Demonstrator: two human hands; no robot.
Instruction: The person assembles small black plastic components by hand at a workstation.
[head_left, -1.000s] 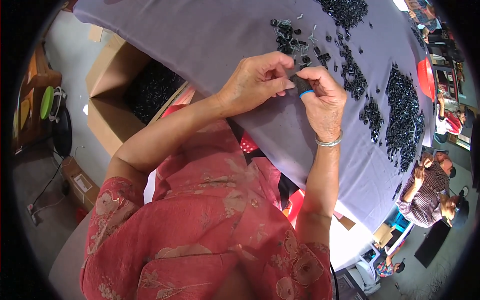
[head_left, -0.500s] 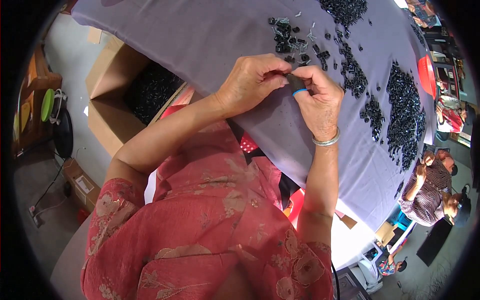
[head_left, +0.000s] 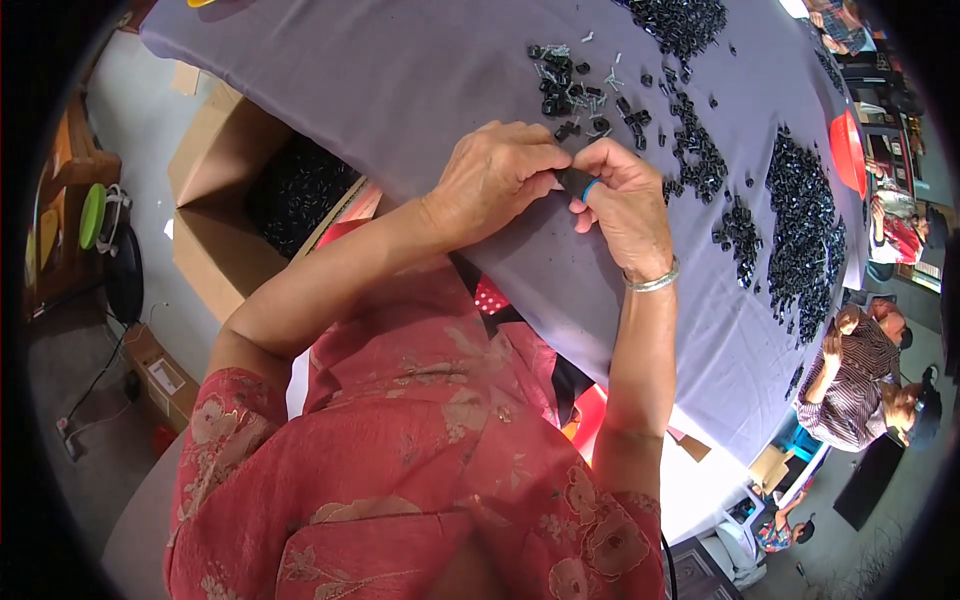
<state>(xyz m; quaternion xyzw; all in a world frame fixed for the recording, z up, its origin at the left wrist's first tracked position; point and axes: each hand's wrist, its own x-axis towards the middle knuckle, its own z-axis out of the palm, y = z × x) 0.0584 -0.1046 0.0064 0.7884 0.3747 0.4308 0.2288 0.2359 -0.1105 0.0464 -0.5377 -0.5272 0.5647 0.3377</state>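
My left hand [head_left: 497,178] and my right hand [head_left: 628,208] meet over the near part of the cloth-covered table. The left thumb and forefinger are pinched together, and what lies between them is too small or hidden to name. A black finger sleeve with a blue band [head_left: 576,182] covers a digit of the right hand, seemingly the thumb, and its tip touches the left fingertips. The right fingers are curled; anything in them is hidden. Just beyond the hands lies a small heap of black plastic pieces [head_left: 560,98] with thin silvery nails or pins [head_left: 594,97] among them.
Larger piles of small black pieces [head_left: 800,230] spread over the grey-purple tablecloth [head_left: 400,90]. An open cardboard box [head_left: 215,235] holding many black pieces stands left of the table. A red basin [head_left: 848,155] sits at the right edge, with other people [head_left: 860,375] beyond.
Both hands have shifted slightly left and down in the picture. The sleeved digit has swung toward the left fingertips, and the right fingers have changed their curl.
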